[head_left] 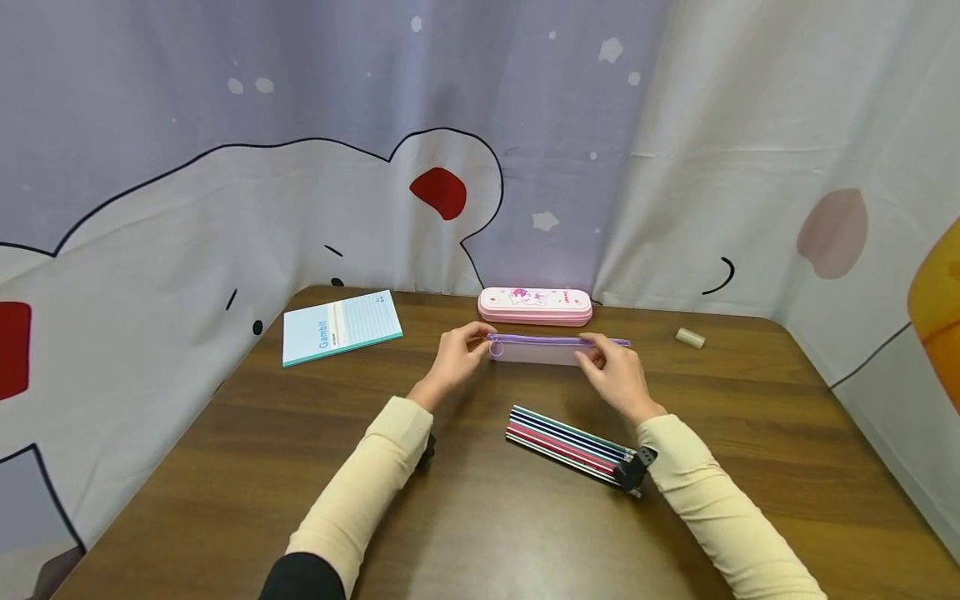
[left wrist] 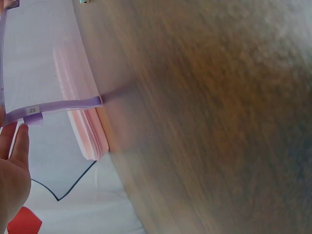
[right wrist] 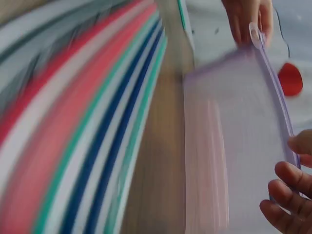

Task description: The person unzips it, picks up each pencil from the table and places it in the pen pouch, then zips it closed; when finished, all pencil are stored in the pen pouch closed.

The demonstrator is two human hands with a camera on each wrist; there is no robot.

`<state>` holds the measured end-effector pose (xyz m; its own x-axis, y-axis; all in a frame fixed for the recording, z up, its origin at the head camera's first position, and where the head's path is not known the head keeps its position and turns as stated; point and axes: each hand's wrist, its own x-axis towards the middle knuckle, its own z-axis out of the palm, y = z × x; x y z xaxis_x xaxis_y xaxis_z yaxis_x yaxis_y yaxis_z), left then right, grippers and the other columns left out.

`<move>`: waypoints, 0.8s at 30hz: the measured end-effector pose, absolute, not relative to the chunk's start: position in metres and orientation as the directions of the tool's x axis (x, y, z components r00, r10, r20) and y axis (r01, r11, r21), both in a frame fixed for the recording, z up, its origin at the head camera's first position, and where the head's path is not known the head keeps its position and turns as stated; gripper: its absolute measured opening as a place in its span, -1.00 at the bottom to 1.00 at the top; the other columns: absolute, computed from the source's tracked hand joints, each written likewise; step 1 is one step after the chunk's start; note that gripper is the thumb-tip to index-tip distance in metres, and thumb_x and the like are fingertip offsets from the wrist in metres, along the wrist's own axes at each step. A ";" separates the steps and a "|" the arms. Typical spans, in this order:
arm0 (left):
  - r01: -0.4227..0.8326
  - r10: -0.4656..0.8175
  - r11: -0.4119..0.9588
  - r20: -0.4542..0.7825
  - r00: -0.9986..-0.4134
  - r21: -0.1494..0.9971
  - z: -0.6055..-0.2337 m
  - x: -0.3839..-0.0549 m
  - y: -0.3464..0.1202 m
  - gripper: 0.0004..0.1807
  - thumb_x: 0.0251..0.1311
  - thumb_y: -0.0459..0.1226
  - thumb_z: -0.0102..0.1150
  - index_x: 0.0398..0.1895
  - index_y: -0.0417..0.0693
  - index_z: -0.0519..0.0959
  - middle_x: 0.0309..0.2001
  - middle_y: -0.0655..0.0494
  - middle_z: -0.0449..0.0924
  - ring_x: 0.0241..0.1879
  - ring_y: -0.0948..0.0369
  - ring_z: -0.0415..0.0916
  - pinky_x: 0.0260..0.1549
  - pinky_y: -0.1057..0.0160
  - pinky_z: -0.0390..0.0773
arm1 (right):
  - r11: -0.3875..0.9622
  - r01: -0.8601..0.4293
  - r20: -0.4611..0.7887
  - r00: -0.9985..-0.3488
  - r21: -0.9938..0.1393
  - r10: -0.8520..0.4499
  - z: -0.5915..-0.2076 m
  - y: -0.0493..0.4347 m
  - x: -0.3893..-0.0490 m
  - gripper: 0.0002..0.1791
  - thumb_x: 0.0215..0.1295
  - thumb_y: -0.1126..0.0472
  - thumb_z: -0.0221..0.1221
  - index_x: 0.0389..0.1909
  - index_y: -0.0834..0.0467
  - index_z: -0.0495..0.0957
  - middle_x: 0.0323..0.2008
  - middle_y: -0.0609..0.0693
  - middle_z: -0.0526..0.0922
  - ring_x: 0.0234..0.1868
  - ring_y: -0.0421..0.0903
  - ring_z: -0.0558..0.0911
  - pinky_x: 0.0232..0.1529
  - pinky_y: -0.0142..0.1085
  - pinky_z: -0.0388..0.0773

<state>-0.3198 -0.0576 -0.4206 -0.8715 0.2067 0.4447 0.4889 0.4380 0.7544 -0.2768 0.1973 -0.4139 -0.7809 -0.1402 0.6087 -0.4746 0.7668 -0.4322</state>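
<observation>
Evidently, we see the left hand (head_left: 456, 350) pinching the ring-pull end of a flat, translucent lilac pouch with a purple zip (head_left: 536, 353), while the right hand (head_left: 618, 379) grips the zip strip towards the other end. The pouch hangs upright over the far half of the brown wooden tabletop (head_left: 465, 533), zip uppermost and lengthwise to the far edge; its side strip bears a small label marked 25 (left wrist: 32, 110). We cannot tell whether its bottom touches wood. Just behind, along the far edge, lies a pink, rounded pencil case (head_left: 535, 307). Nearer us, a slanting bundle of striped pencils (head_left: 573, 448) sits by the right wrist. A pale-blue notebook (head_left: 341, 327) occupies the far left corner, a cream cylinder (head_left: 690, 337) the far right. Bare wood runs from the pouch to both side edges, broadest in front of the left hand.
</observation>
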 end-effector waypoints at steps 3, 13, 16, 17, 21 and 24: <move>0.480 0.204 0.424 0.436 -0.877 0.767 -0.420 -0.319 -0.057 -0.84 0.06 -0.45 0.10 -0.27 -0.22 0.57 -0.23 -0.09 0.63 -0.18 0.13 0.58 -0.17 0.33 0.54 | 0.734 -0.536 0.602 -0.768 -0.417 -0.218 -0.412 0.168 -0.277 -0.68 0.03 0.20 0.24 -0.14 0.17 0.53 -0.56 -0.02 0.61 -0.55 -0.19 0.54 -0.50 -0.36 0.45; 0.508 0.230 0.417 0.453 -0.862 0.754 -0.417 -0.316 -0.052 -0.82 0.03 -0.47 0.11 -0.25 -0.25 0.56 -0.23 -0.14 0.63 -0.16 0.07 0.58 -0.19 0.27 0.55 | 0.711 -0.590 0.575 -0.755 -0.383 -0.316 -0.410 0.098 -0.279 -0.54 -0.01 0.21 0.27 -0.02 0.17 0.47 -0.29 0.11 0.63 -0.40 -0.09 0.57 -0.37 -0.25 0.50; 0.512 0.233 0.412 0.456 -0.859 0.753 -0.418 -0.316 -0.052 -0.82 0.03 -0.48 0.11 -0.25 -0.26 0.56 -0.23 -0.16 0.62 -0.16 0.05 0.57 -0.19 0.20 0.55 | 0.725 -0.579 0.598 -0.748 -0.374 -0.289 -0.412 0.094 -0.280 -0.57 0.00 0.22 0.26 -0.04 0.17 0.50 -0.32 0.09 0.64 -0.43 -0.11 0.56 -0.39 -0.26 0.49; 0.513 0.233 0.412 0.458 -0.858 0.753 -0.418 -0.315 -0.052 -0.82 0.03 -0.48 0.11 -0.26 -0.27 0.56 -0.23 -0.16 0.62 -0.16 0.05 0.57 -0.18 0.17 0.55 | 0.726 -0.579 0.605 -0.744 -0.372 -0.284 -0.412 0.093 -0.280 -0.59 0.01 0.22 0.25 -0.04 0.17 0.51 -0.34 0.08 0.64 -0.43 -0.12 0.56 -0.40 -0.26 0.49; 0.523 0.234 0.417 0.469 -0.852 0.743 -0.418 -0.315 -0.053 -0.83 0.03 -0.47 0.12 -0.27 -0.27 0.56 -0.25 -0.17 0.63 -0.17 0.05 0.57 -0.19 0.12 0.55 | 0.712 -0.595 0.635 -0.723 -0.373 -0.272 -0.412 0.092 -0.280 -0.69 0.13 0.22 0.15 -0.07 0.16 0.52 -0.35 0.04 0.65 -0.45 -0.15 0.56 -0.42 -0.28 0.50; 0.526 0.236 0.429 0.471 -0.850 0.734 -0.418 -0.314 -0.053 -0.84 0.04 -0.44 0.14 -0.27 -0.25 0.57 -0.25 -0.14 0.63 -0.17 0.07 0.58 -0.22 0.20 0.56 | 0.674 -0.605 0.656 -0.718 -0.424 -0.233 -0.411 0.092 -0.281 -0.73 0.18 0.27 0.09 -0.09 0.19 0.52 -0.46 0.03 0.64 -0.52 -0.15 0.53 -0.50 -0.31 0.47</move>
